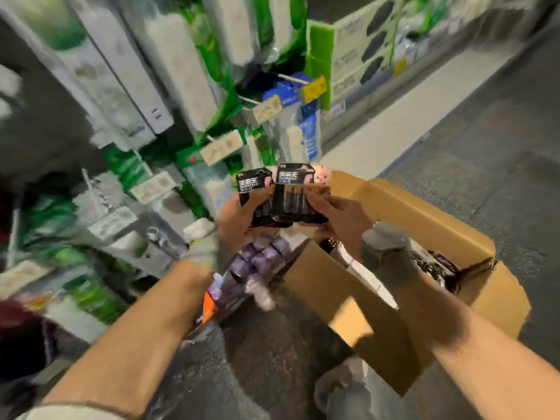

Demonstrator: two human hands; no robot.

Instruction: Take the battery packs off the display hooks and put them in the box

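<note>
Two black Duracell battery packs are held side by side above the near-left corner of the open cardboard box (424, 219). My left hand (239, 221) grips the left battery pack (253, 189) from below. My right hand (342, 218) grips the right battery pack (295, 189), which overlaps the left one. Dark packs (436, 268) lie inside the box. Display hooks (291, 77) with price tags stick out of the shelving above my hands.
Green and white packaged goods (169, 71) hang on the display wall at left. Purple packs (260, 259) sit on a low shelf under my left hand. Grey floor (485, 131) stretches right of the box. The picture is blurred.
</note>
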